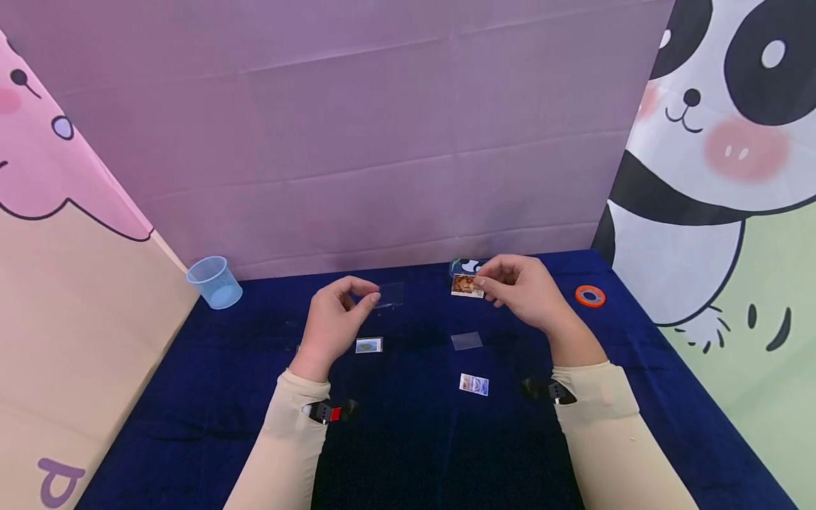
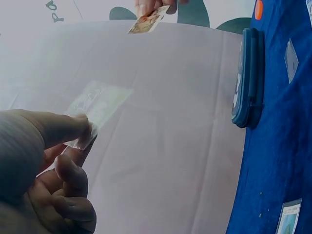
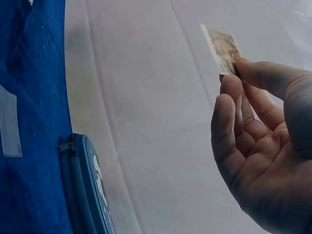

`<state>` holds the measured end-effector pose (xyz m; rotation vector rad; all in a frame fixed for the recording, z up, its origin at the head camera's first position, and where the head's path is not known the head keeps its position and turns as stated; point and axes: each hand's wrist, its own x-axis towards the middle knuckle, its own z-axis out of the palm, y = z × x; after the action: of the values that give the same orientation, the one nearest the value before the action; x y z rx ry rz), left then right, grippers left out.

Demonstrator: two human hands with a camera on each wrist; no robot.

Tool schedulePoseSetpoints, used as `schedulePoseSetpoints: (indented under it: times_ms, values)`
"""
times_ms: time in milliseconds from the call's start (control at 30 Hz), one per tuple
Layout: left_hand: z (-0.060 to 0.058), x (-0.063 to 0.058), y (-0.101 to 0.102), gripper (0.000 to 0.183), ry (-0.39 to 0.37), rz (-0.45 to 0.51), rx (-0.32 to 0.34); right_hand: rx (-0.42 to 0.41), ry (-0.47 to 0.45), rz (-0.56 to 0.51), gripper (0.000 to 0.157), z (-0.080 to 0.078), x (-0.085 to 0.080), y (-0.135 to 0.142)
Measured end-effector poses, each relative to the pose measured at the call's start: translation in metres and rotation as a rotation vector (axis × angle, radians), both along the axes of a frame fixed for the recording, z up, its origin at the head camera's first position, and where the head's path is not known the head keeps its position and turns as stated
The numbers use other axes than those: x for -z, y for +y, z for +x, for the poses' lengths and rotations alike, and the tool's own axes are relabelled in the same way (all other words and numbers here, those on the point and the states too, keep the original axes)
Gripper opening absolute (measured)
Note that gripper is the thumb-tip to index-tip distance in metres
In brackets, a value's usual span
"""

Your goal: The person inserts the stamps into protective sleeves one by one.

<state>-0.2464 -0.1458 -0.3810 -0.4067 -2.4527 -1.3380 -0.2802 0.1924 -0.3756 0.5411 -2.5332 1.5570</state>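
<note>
Between thumb and forefinger, my left hand [image 1: 336,316] pinches a small clear plastic sleeve [image 2: 105,105] by its edge. My right hand [image 1: 519,289] pinches a small stamp-like picture card [image 1: 465,285] with a brown picture and a pale border. Both are held up above the table, apart from each other. On the dark blue cloth lie a card with a green and blue picture [image 1: 369,345], a card with a bluish-purple picture [image 1: 474,384] and another clear sleeve [image 1: 467,341].
Behind the right hand lies a blue zippered case [image 2: 247,78] with a panda picture. An orange ring-shaped roll [image 1: 590,296] is at the right. A translucent blue cup [image 1: 214,283] stands at the table's back left corner. Curtains [image 1: 382,142] enclose the back and sides.
</note>
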Motion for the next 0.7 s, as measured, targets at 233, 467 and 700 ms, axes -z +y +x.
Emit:
schedulePoseSetpoints:
  times_ms: [233, 467, 700]
  values:
    - [0.001, -0.002, -0.003, 0.009, 0.021, 0.031, -0.001, 0.004, 0.012, 0.008, 0.013, 0.005, -0.005, -0.004]
    - [0.003, -0.005, -0.005, 0.009, 0.044, 0.050, 0.007, 0.008, 0.045, 0.018, 0.012, 0.010, -0.010, -0.010]
    - [0.005, -0.008, -0.007, 0.011, 0.052, 0.052, 0.007, 0.006, 0.086, 0.006, 0.011, 0.015, -0.015, -0.016]
